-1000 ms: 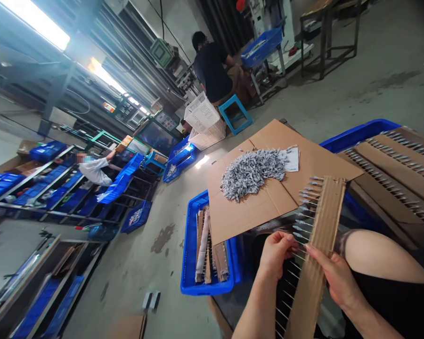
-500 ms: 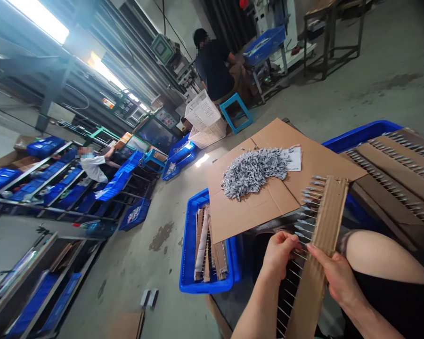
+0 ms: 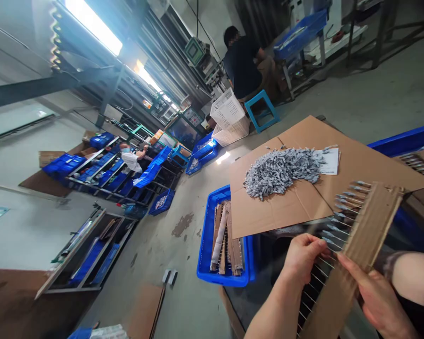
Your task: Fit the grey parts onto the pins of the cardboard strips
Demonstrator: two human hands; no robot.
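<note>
Pinching, seemingly, the end of a thin rod [image 3: 327, 262] with the left hand [image 3: 304, 254], lower right of the frame. Holding the cardboard strip [image 3: 363, 242], just right of there, in the right hand [image 3: 372, 289]. Slanting it longways from bottom edge up rightward, pointing rods left, having the left hand nearer to their tips.

R hand [image 3: 372, 289] grips cardbd strip [image 3: 369, 226], L hand [image 3: 302, 256] at rods [image 3: 342, 207].

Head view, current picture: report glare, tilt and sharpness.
Head view: the ceiling light is blown out white, and a glare patch shines on the floor; the head view leans steeply; in the head view, the grey pile looks fairly crisp, the cardboard strip softer low down.
</note>
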